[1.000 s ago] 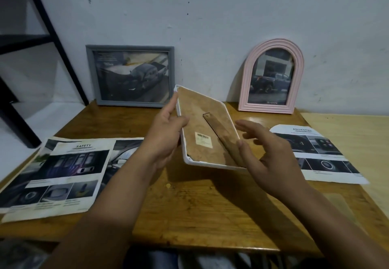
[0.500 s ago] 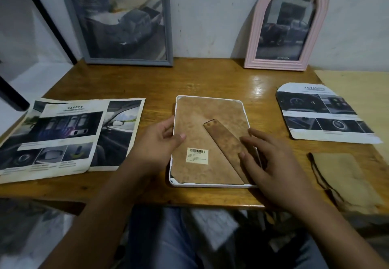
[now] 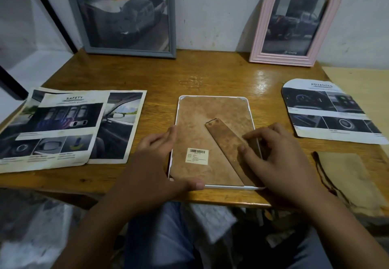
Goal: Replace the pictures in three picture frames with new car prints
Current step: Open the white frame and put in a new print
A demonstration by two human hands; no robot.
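On the left of the worktop (image 3: 160,79) lie two overlapping car prints (image 3: 63,129), the top one headed "SAFETY", loose and not yet in any frame. Behind them a grey rectangular frame (image 3: 126,13) leans on the wall with a picture of a vehicle under its glass; whether that one is old or new I cannot tell, so I judge the job to be at an early stage at best. The left hand (image 3: 155,163) rests at the near left corner of the white frame (image 3: 212,142), fingers loosely curled along its left edge and the thumb lying across the bottom rim, steadying rather than gripping. That white frame lies face down in the middle near the front edge, brown backing board up, with a barcode sticker (image 3: 196,156) and the fold-out stand (image 3: 227,148) flat and diagonal across it; the back looks closed, so opening it seems the step in hand. The right hand (image 3: 280,153) sits on the frame's right edge, fingers bent with the tips on the stand and backing, pinching nothing clearly. Farther right a pink arched frame (image 3: 294,22) leans on the wall, an arch-cut print (image 3: 328,110) lies flat, and a tan cloth pouch (image 3: 347,176) sits near the front. Nothing blocks the frame; the stand may hinder lifting the backing.
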